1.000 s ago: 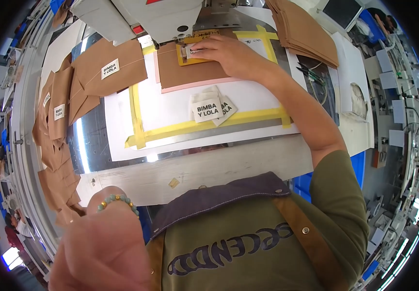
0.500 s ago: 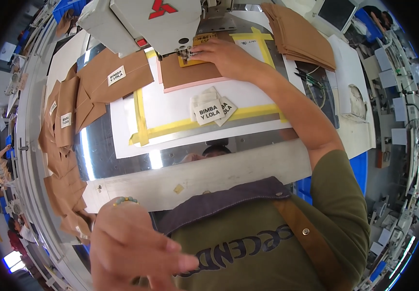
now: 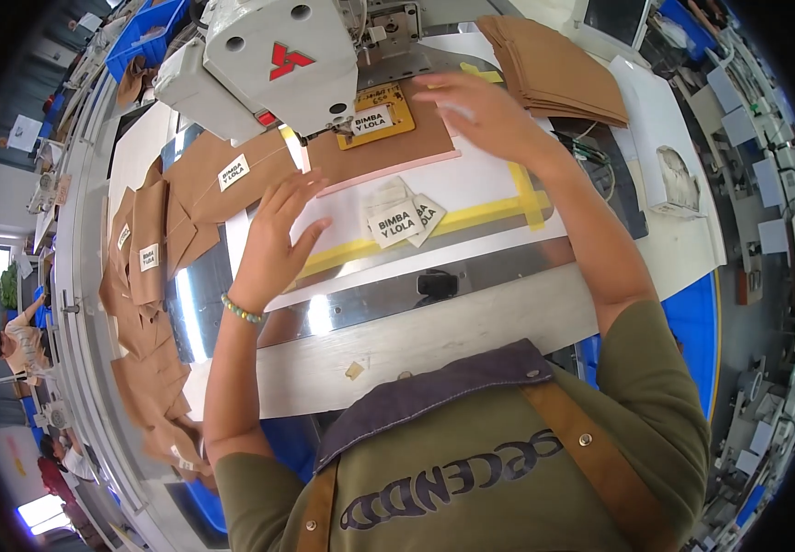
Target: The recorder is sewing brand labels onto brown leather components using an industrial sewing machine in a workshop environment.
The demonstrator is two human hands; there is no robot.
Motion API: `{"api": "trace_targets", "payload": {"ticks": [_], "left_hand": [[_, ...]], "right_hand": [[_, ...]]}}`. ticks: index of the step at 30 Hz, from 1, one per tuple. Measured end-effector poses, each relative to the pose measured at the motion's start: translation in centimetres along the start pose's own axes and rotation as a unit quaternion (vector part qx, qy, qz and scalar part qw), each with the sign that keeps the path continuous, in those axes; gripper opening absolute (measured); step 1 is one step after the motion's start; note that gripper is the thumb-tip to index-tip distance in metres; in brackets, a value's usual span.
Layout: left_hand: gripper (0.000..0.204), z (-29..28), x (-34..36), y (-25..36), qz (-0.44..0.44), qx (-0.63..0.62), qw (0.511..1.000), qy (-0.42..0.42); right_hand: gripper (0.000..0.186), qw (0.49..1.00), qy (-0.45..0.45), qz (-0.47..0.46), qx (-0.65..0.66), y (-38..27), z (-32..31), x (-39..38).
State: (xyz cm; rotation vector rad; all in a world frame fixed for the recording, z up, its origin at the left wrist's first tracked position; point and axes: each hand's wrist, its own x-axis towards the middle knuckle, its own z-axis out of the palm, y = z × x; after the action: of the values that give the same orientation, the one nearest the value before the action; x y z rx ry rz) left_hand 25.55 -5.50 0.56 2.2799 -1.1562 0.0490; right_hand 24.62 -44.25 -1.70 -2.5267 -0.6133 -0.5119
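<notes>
Under the sewing machine head [image 3: 259, 78] lies a brown panel [image 3: 397, 154] with a pink-edged board beneath it. On the panel rests a yellow template [image 3: 403, 112], framing a white printed label [image 3: 371, 120]. My right hand [image 3: 487, 115] hovers right of the template, fingers spread and holding nothing. My left hand [image 3: 280, 230] reaches to the panel's near left corner, thumb apart and fingers stretched; whether the fingertips touch it I cannot tell. Between my hands sits a small pile of loose white labels [image 3: 395, 223] on the white sheet bordered with yellow tape [image 3: 457, 213].
Labelled brown pieces [image 3: 149, 235] spread along the left side, some hanging over the edge. At the far right are a stack of brown panels [image 3: 554, 74], a white box [image 3: 664, 175] and a dark-handled tool [image 3: 590, 145]. A blue bin [image 3: 146, 32] stands at the back left.
My left hand has swung up from near my body to the panel's left corner. My right hand has come off the yellow template and moved right, uncovering the label.
</notes>
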Motion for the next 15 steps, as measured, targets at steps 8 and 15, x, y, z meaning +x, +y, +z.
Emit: {"api": "trace_targets", "payload": {"ticks": [8, 15], "left_hand": [[0.051, 3.0, 4.0, -4.2, 0.025, 0.090, 0.996, 0.007], [0.046, 4.2, 5.2, -4.8, 0.037, 0.078, 0.996, 0.022]], "right_hand": [[0.028, 0.929, 0.261, 0.176, 0.196, 8.1, -0.5, -2.4], [0.026, 0.966, 0.209, 0.148, 0.032, 6.1, -0.1, -2.1]]}}
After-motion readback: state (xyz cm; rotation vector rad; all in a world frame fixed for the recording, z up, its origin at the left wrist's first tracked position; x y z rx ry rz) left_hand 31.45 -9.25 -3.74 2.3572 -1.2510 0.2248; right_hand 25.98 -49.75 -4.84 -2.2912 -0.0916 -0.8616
